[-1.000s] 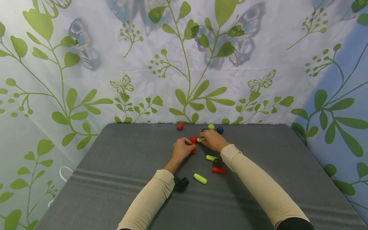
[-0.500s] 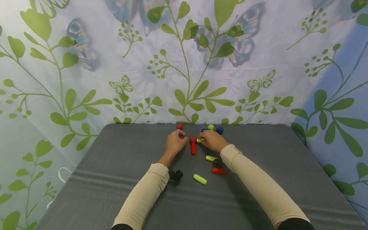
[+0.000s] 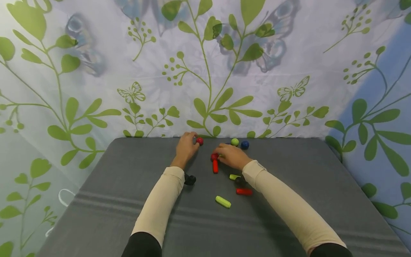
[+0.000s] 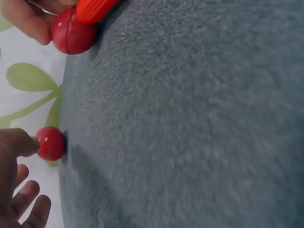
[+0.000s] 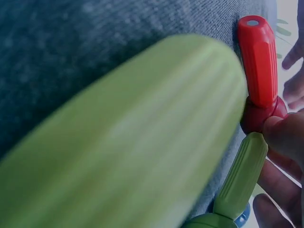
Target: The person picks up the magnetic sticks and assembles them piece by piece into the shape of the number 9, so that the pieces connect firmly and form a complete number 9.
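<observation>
My left hand (image 3: 187,145) is at the table's back edge, its thumb touching a shiny red ball (image 4: 51,143). Its other fingers are spread away from the ball in the left wrist view. My right hand (image 3: 232,156) pinches a second red ball (image 3: 214,156) between thumb and fingers. A ridged red toy building stick (image 5: 259,61) joins that ball and points toward me. A green stick (image 5: 241,175) meets the same ball; its other end reaches a green ball (image 5: 211,221). Most of this green stick is hidden under my right hand in the head view.
Behind my right hand lie a lime ball (image 3: 235,142) and a blue ball (image 3: 245,145). Nearer me are a loose red stick (image 3: 244,191) and two green sticks (image 3: 223,202), one partly behind the right wrist camera. A patterned curtain (image 3: 205,71) hangs behind the grey table (image 3: 128,200).
My left hand has let go of the red stick and moved back and left to the rear red ball. My right hand has shifted slightly left, from the green stick onto the joined red ball.
</observation>
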Available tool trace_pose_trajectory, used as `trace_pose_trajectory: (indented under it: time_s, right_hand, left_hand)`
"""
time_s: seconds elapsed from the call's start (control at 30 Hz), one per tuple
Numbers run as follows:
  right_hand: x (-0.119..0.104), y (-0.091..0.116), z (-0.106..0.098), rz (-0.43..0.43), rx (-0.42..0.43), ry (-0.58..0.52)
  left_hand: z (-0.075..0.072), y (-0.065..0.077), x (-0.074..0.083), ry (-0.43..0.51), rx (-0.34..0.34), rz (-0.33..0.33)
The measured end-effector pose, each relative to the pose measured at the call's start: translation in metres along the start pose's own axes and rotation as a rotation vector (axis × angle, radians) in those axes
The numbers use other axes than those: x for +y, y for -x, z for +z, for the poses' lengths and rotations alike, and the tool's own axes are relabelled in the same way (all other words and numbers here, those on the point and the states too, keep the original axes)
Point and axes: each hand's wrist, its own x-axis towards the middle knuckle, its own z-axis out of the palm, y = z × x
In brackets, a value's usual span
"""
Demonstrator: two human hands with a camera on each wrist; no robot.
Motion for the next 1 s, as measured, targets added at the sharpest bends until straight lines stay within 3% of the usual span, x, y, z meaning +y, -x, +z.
trace_pose_trajectory:
  time_s: [0.33,0.43,0.7,0.83,0.9,1.0]
  right_hand:
    - [-0.010,-0.007,0.007,0.011,-0.019,-0.013]
    - [-0.010,-0.008,0.006,0.008,-0.024,-0.015]
    - [-0.007,-0.011,-0.002,0.015,-0.038,-0.003]
    - [-0.005,-0.010,-0.006,0.018,-0.052,0.003]
    - [-0.005,-0.010,-0.007,0.017,-0.054,-0.002]
    - [-0.004,-0.010,-0.008,0.016,-0.051,-0.007]
  left_hand:
    - [0.006,-0.004,-0.002,-0.131,-0.126,0.049]
    - [0.008,-0.001,-0.003,-0.137,-0.128,0.079]
    - [0.004,0.006,-0.005,-0.018,-0.046,0.134]
    - [0.001,0.017,-0.005,0.038,0.001,0.233]
    - [-0.002,0.028,-0.002,0.083,-0.008,0.276]
    - [-0.008,0.049,0.007,0.172,-0.081,0.318]
